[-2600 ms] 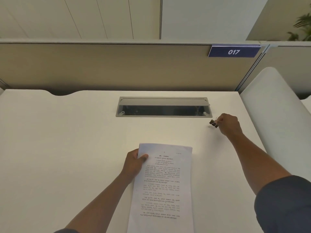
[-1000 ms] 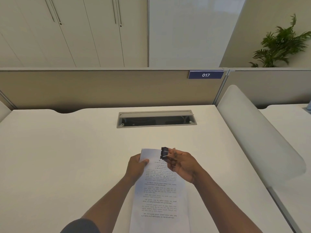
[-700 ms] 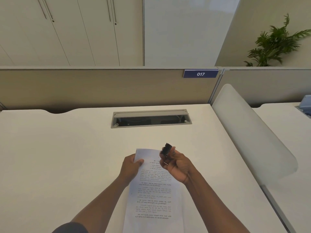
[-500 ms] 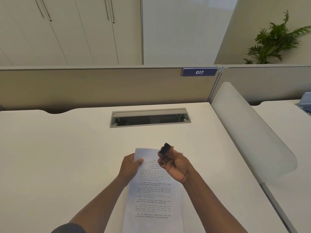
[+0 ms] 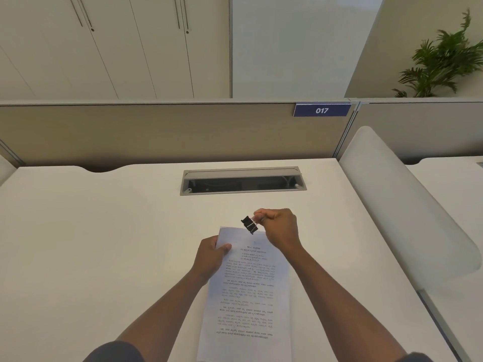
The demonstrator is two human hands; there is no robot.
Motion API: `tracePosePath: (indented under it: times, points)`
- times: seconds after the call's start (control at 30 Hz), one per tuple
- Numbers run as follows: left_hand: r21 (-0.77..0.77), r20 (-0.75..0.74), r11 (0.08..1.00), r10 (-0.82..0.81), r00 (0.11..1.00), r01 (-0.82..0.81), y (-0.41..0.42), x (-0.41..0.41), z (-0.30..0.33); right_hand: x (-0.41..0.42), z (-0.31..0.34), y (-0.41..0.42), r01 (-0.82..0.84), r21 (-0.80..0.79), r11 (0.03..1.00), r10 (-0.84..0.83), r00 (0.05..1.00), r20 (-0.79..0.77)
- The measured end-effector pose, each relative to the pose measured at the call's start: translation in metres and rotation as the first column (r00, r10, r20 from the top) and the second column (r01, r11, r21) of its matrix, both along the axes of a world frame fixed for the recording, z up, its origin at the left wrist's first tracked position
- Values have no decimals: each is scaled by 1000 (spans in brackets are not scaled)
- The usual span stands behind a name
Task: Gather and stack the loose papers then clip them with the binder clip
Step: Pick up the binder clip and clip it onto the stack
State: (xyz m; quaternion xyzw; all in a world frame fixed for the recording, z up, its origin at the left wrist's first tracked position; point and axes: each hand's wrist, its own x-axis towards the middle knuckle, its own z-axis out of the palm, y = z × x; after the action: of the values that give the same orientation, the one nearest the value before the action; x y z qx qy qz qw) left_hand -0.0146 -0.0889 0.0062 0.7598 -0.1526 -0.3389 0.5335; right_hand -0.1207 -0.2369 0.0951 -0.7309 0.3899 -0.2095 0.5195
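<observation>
Two bare hands work over a white surface (image 5: 104, 244). The left hand (image 5: 210, 257) has its grip closed on the far left corner of the stack of papers (image 5: 248, 296), thumb on top of the printed top sheet and the other fingers hidden beneath the edge. The stack runs lengthwise away from the person, its near end going out of view at the bottom; whether it lies flat on the surface or is lifted a little cannot be told.

The right hand (image 5: 279, 228) has its grip pinched shut on the wire handles of the black binder clip (image 5: 249, 224), thumb and forefinger pressing them together. The clip sits at the far edge of the papers, near the middle of that edge, its black body tilted and overlapping the paper's rim; whether its mouth is around the sheets cannot be told.

Beyond the hands, a grey cable tray (image 5: 241, 181) is recessed in the surface, its lid raised. Behind it stands a beige partition (image 5: 143, 131) carrying a blue label (image 5: 322, 110) reading 017.
</observation>
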Motion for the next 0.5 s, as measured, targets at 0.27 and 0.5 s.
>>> tracePosePath:
  times: [0.27, 0.5]
  points:
    - [-1, 34, 998, -59, 998, 59, 0, 2, 1, 39, -3, 9, -150, -276, 949, 119, 985, -126]
    - [-12, 43, 998, -62, 997, 63, 0, 5, -2, 47, -15, 15, -323, -301, 897, 230, 924, -304]
